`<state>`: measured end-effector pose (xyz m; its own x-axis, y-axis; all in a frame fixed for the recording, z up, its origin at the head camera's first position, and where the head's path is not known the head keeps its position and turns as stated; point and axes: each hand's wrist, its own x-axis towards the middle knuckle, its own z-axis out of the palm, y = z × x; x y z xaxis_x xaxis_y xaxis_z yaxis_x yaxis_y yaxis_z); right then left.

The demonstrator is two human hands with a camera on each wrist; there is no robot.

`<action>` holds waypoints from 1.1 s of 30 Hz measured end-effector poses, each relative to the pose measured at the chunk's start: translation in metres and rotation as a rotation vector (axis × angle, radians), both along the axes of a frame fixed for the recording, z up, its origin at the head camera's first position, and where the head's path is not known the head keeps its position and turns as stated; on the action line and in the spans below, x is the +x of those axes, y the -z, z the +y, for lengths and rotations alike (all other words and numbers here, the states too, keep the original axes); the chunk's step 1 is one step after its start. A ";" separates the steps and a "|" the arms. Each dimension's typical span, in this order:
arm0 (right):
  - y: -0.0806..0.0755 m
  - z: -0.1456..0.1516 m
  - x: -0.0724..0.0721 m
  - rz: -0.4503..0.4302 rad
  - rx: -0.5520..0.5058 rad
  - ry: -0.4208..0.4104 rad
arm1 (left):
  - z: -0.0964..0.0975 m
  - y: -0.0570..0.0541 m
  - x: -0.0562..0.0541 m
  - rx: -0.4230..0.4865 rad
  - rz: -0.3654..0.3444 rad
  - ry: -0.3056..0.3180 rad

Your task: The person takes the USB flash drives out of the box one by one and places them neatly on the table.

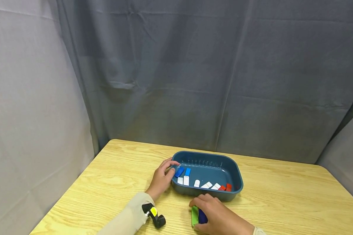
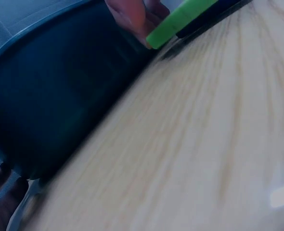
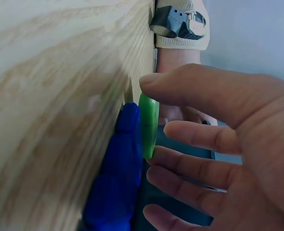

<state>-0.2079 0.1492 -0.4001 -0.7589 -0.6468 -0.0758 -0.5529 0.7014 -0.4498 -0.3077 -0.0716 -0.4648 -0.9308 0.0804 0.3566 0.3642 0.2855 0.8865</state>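
My left hand (image 1: 161,179) grips the left end of a dark teal plastic bin (image 1: 236,176), its fingers over the rim. In the head view, my right hand (image 1: 213,213) is low in front of the bin. It pinches a flat, oblong bright green piece (image 1: 194,216) by its ends, thumb at one end and a fingertip at the other, as the right wrist view shows. Right against the green piece lie dark blue rounded pieces (image 3: 115,168) in a row on the table, partly covered by the right hand in the head view.
Inside the bin lie small blue pieces (image 1: 179,171), several white pieces (image 1: 186,180) and red pieces (image 1: 228,187), mostly along its near side. The wood-grain table (image 1: 282,195) extends to both sides. A grey curtain (image 1: 176,81) hangs behind it. A black camera mount (image 1: 157,218) sticks out from the left wrist.
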 end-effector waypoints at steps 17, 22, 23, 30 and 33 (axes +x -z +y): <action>0.002 -0.003 0.000 -0.022 0.034 0.005 | -0.001 0.004 -0.003 -0.010 -0.017 -0.009; 0.003 -0.003 0.000 -0.019 0.035 0.004 | -0.001 0.004 -0.003 -0.019 -0.018 -0.013; 0.003 -0.003 0.000 -0.028 0.037 0.010 | -0.001 0.005 -0.003 -0.021 -0.019 -0.014; 0.002 -0.002 0.000 -0.044 0.038 0.022 | -0.001 0.004 -0.003 -0.017 -0.023 -0.008; 0.002 -0.002 0.000 -0.050 0.037 0.024 | -0.001 0.003 -0.003 -0.017 -0.021 -0.006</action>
